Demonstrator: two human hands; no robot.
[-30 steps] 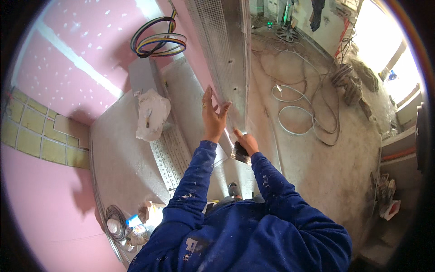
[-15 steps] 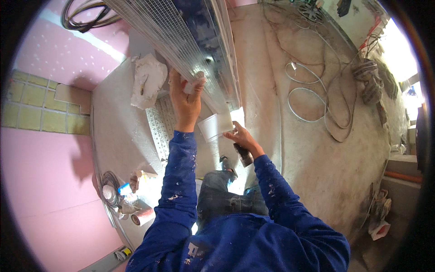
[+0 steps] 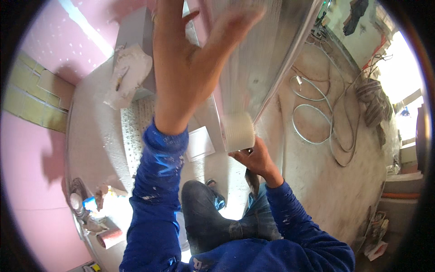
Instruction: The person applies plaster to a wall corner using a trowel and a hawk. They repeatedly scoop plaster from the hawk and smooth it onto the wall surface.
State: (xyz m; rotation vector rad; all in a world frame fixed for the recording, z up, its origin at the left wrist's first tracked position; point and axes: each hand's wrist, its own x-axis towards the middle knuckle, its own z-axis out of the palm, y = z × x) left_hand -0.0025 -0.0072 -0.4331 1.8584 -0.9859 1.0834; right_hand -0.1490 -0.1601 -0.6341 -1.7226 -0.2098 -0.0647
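My left hand (image 3: pixel 190 59) is raised at the upper left, its thumb stretched out to the right and its palm empty. Motion smears it, and the upper edge cuts off some fingertips. My right hand (image 3: pixel 259 158) grips the lower end of a whitish roll of mesh tape (image 3: pixel 240 131) with thumb and fingers. A dark, flat object (image 3: pixel 253 181), its kind unclear, hangs below that palm. From the roll, a pale mesh strip (image 3: pixel 238 86) runs upward in front of a shiny grey upright surface (image 3: pixel 272 50).
A white square sheet (image 3: pixel 199 144) lies on the floor beside a perforated metal strip (image 3: pixel 131 131). A grey box (image 3: pixel 136 34) with a plaster-smeared board (image 3: pixel 129 72) stands left. Looped cables (image 3: pixel 312 122) cover the floor at right. A red-ended roll (image 3: pixel 110 237) lies lower left.
My left hand has let go of the mesh and risen, with its thumb spread. My right hand and the roll have moved slightly right and down. The view has shifted.
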